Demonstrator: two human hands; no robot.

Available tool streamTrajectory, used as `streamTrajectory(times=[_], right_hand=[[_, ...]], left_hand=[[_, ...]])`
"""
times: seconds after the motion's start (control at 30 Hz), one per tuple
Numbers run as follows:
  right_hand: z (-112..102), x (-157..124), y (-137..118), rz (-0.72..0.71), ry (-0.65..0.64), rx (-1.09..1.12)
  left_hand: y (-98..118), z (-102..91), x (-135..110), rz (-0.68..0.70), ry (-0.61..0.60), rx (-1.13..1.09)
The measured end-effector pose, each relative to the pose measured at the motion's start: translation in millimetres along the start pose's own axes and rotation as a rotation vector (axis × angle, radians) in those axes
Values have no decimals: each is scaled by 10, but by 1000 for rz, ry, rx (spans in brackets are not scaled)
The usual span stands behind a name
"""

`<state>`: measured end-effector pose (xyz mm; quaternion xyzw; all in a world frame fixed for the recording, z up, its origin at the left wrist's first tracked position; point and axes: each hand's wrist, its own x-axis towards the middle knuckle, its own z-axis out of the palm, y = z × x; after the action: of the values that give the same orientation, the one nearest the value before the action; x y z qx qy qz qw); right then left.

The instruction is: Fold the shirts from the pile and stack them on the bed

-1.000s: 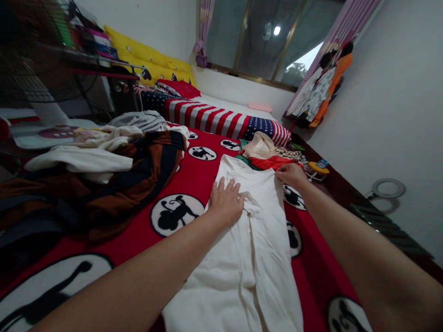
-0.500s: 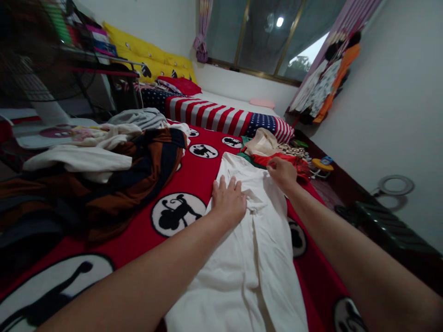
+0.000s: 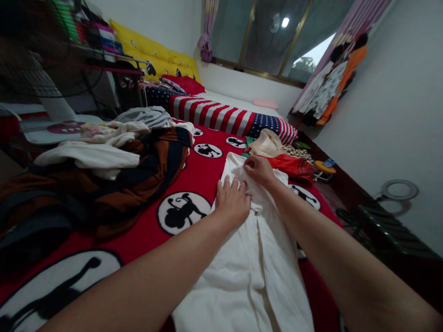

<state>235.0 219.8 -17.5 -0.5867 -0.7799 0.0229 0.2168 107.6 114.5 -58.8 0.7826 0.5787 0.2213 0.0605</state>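
Note:
A long white garment [image 3: 238,276] lies lengthwise before me on a red blanket [image 3: 204,180] printed with black monkey figures in white ovals. My left hand [image 3: 233,200] rests flat on its upper part, fingers spread. Just beyond and to the right, my right hand [image 3: 259,169] is closed in a pinch on the garment's cloth near its far end. The exact edge between those fingertips is hidden. A seam or narrow gap runs down the garment's middle.
Left, a heap of brown and navy clothes [image 3: 145,175] lies under a white cloth [image 3: 93,157], beside a fan [image 3: 58,110]. Past the garment are a red-orange cloth [image 3: 294,167] and a beige hat-like item [image 3: 266,143]. A striped bed [image 3: 214,110] stands by the window.
My right hand has moved left across the garment, carrying cloth from its right side inward over the top. My left hand stays flat in place on the garment.

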Motion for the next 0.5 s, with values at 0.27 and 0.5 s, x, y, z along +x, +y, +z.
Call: streamTrajectory(times=[0.27, 0.5], right_hand=[[57, -418, 266, -136, 78, 244], [-329, -1220, 456, -287, 101, 104]], left_hand=[[-15, -27, -6, -3, -7, -6], [-199, -100, 63, 123, -69, -112]])
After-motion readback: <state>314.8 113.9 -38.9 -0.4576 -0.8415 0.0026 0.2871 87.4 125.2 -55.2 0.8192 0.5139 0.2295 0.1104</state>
